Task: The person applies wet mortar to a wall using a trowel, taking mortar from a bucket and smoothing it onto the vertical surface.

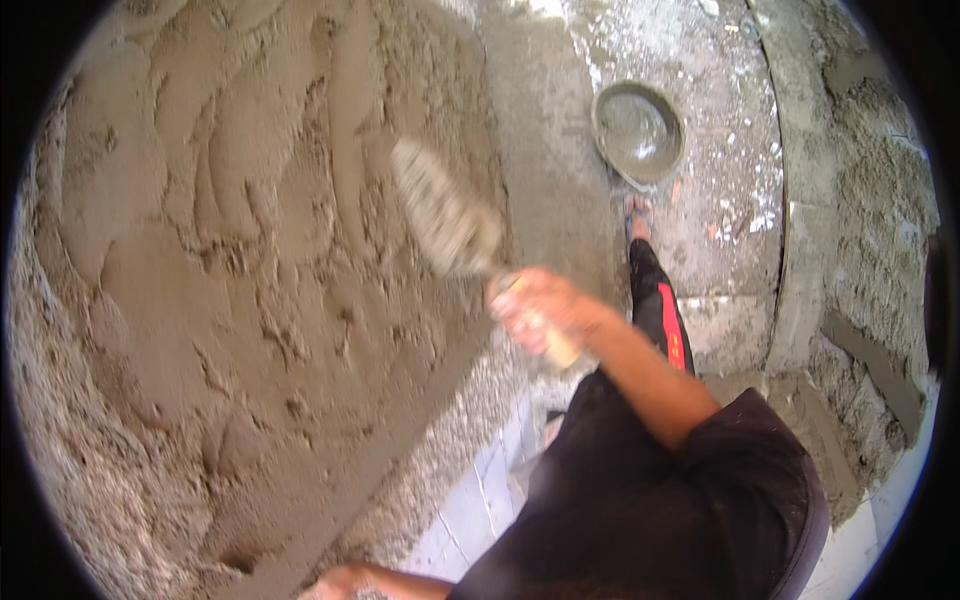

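Head view: right hand (540, 305) wrapped tight round wooden handle of plastering trowel (445, 215), blade against wet plastered wall (230, 260). Left hand (335, 583) at bottom edge, grip unclear. Mortar pan (638, 132) on floor (720, 180), well apart.

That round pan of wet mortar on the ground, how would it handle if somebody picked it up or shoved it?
The round pan looks shallow and wide, so it probably would not tip easily. It holds a grey wet-looking mix, so it is likely heavy for its size and could slop if jerked. The gritty floor would probably make it drag rather than slide.
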Available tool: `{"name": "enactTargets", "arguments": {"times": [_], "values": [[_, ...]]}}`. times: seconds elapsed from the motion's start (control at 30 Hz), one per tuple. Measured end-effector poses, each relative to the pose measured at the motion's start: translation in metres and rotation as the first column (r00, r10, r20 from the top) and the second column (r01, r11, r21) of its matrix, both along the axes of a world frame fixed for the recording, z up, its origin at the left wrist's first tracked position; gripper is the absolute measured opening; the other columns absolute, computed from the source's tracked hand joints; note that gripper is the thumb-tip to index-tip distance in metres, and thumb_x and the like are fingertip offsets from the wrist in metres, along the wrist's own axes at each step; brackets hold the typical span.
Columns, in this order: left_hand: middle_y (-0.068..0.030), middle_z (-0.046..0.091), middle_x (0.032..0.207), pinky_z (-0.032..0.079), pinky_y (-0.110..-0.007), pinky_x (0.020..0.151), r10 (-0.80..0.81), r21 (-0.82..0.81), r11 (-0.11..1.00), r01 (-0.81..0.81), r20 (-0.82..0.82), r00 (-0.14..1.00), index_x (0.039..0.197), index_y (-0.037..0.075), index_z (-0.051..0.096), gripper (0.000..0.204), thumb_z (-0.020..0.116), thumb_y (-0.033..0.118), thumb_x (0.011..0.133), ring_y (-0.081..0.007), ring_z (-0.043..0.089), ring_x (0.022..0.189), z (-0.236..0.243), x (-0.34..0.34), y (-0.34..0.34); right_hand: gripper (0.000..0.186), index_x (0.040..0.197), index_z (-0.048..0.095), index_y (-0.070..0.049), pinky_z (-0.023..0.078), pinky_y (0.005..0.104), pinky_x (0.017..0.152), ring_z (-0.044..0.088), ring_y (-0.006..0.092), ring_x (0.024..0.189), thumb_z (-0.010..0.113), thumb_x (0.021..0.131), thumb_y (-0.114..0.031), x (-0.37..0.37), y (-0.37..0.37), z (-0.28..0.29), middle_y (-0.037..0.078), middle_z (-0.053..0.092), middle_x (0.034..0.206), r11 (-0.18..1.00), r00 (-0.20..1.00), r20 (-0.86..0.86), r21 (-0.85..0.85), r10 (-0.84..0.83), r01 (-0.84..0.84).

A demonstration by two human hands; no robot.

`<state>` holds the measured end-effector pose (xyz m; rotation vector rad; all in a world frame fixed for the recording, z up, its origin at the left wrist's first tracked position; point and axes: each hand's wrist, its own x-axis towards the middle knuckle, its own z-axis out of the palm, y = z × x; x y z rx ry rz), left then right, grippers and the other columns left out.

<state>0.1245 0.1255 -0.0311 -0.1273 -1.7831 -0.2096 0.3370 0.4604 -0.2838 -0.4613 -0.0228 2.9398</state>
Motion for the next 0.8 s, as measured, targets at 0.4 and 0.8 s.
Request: {"name": "enactTargets", "arguments": {"times": [0.4,0.8], "values": [[-0.0223,0.0,0.159,0.007,-0.056,0.115,0.16,-0.031,0.986,-0.163,-0.078,0.984,0.152,0.002,0.009,0.071,0.022,0.051,0.102,-0.0397,-0.005,0.146,0.026,0.009,-0.008,0.028,0.089,0.057,0.003,0.045,0.0357,0.045,0.055,0.021,0.049,0.067,0.086,-0.023,0.186,-0.012,-0.257,0.009,0.061,0.068,0.631,-0.452,0.515,0.761,-0.728,-0.15],[-0.0227,0.002,0.158,0.007,-0.055,0.116,0.062,-0.254,0.964,-0.079,-0.074,0.995,0.151,0.001,0.012,0.07,0.02,0.05,0.102,-0.0382,-0.003,0.146,-0.052,0.006,-0.009,0.04,0.112,0.058,0.002,0.05,0.0509,0.077,0.064,0.045,0.087,0.066,0.082,-0.021,-0.012,-0.115,-0.333,0.028,0.066,0.09,0.624,0.169,0.837,0.508,-0.521,-0.593]]}}
